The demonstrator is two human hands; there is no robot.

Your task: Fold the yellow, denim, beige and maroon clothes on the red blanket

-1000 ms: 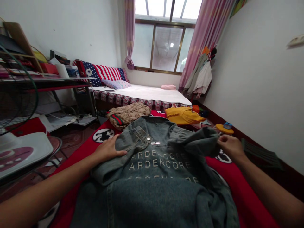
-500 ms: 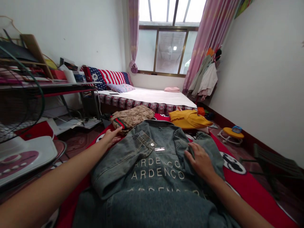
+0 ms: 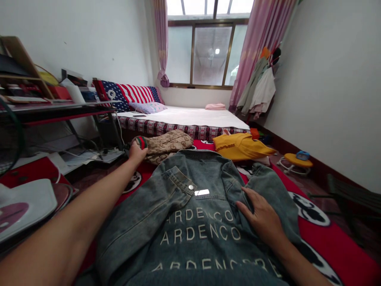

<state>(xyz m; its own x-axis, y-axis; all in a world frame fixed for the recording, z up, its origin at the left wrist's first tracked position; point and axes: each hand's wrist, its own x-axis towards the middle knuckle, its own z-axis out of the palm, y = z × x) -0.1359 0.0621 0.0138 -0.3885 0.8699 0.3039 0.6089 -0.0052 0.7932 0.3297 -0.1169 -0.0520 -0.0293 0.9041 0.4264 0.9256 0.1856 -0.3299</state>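
Observation:
A blue-green denim jacket (image 3: 205, 178) lies spread in front of me, with pale "ARDENCO" lettering, a round metal button and a small shiny label. Beyond its left shoulder rests a tan patterned garment (image 3: 171, 141). My left hand (image 3: 137, 153) is closed on that garment's edge by its red and green stripe, with the fingertips partly hidden. On the jacket's right side lies my right hand (image 3: 263, 212), thumb and fingers apart, touching the denim beside the sleeve. Behind the jacket to the right is a folded yellow garment (image 3: 241, 146).
The clothes lie on a red cloth (image 3: 321, 242) with panda-like patches. A bed (image 3: 184, 116) stands at the back under the window. To the left is a cluttered desk (image 3: 68, 107); at right are a small yellow stool (image 3: 297, 160) and a dark folding chair (image 3: 354, 198).
My left hand has moved forward and taken hold of the tan garment, shifting its striped edge left and up. My right hand stays on the jacket. The head view has shifted slightly.

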